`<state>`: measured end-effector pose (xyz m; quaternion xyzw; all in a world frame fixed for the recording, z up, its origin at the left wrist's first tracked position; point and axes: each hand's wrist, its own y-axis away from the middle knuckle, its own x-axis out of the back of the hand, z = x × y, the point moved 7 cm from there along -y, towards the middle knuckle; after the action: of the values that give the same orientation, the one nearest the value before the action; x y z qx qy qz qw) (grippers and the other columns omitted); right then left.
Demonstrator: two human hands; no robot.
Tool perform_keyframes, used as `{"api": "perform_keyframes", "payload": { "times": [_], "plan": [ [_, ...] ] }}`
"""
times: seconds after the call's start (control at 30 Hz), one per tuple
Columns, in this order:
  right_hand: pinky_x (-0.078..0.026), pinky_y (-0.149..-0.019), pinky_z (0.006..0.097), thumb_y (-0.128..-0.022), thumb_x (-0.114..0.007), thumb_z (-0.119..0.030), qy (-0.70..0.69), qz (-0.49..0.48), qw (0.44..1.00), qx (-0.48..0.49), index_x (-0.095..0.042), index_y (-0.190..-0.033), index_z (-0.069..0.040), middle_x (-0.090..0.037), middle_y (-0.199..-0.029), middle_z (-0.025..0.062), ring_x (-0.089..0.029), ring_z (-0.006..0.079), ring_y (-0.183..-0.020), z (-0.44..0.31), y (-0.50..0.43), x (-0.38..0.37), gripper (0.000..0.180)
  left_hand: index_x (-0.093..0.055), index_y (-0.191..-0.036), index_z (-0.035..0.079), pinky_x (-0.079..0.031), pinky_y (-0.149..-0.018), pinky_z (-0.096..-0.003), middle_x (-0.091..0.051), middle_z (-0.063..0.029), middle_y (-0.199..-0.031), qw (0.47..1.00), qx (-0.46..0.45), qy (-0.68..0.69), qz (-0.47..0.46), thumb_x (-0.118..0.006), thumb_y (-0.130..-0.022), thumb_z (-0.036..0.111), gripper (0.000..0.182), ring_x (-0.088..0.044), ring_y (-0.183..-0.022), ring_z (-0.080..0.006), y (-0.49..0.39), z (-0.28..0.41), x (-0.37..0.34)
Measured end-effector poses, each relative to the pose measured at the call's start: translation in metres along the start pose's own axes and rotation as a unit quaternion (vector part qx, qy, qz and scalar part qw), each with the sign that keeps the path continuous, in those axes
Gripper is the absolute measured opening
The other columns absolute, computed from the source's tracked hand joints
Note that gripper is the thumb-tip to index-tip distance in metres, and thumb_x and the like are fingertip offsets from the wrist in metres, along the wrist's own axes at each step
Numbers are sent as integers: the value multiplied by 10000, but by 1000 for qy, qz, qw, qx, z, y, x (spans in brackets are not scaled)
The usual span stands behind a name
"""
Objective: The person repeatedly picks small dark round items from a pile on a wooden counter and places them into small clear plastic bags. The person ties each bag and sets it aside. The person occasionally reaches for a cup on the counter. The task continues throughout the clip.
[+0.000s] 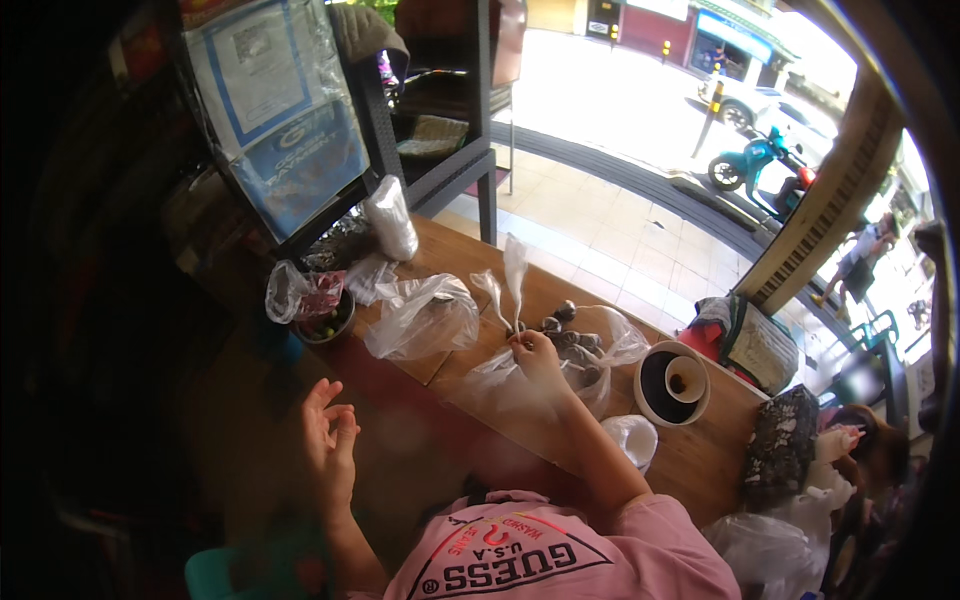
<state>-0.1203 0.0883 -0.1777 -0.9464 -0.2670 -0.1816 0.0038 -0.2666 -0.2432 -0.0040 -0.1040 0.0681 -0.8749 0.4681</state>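
My left hand (330,439) is raised off the near side of the wooden table (439,364), its fingers apart and nothing in them. At the table's middle, my right hand (538,358) pinches a small tied plastic bag near the base of its twisted upright tail (516,274). A second white tail stands just left of it. Several small tied bags with dark contents (581,343) lie right beside this hand, amid loose clear plastic (622,337). Between my hands rests a larger clear plastic bag (427,319). What the dark contents are, I cannot tell.
A bowl (330,324) with green items stands left. On the right are a white round container with a dark inside (643,386), a white plastic roll (634,441) and folded cloths (742,341). A wrapped roll (393,221) stands behind, near a framed sign (277,112).
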Motion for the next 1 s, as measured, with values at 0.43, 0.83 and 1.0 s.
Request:
{"api": "perform_keyframes", "payload": {
  "times": [0.43,0.83,1.0],
  "plan": [
    [-457,-922,490,-825,-622,-150,240,105,964,52,-657,-1004,-64,-581,-1157,160,-546,360,-1113,8,-15,40,202,-423,-1430,116,-447,-833,-269,-522,-63,-1345,996,65,-27,-50,-536,-994,184,455,-526,-1022,-122,-19,-35,-19],
    [-527,-765,401,-858,-667,-237,253,417,869,-88,-731,-891,-50,-717,-846,149,-698,294,-822,47,120,286,201,-424,-1402,37,-456,-845,-271,-530,-102,-1334,973,70,15,-219,-554,-991,135,442,-530,-982,-125,-20,-44,-87],
    [-539,-745,382,-796,-750,-263,306,417,839,-166,-733,-886,-82,-729,-814,96,-706,257,-785,79,144,326,203,-440,-1388,38,-452,-845,-261,-534,-86,-1317,961,84,18,-264,-571,-985,136,436,-522,-972,-108,-12,-41,-117]
  ]
}}
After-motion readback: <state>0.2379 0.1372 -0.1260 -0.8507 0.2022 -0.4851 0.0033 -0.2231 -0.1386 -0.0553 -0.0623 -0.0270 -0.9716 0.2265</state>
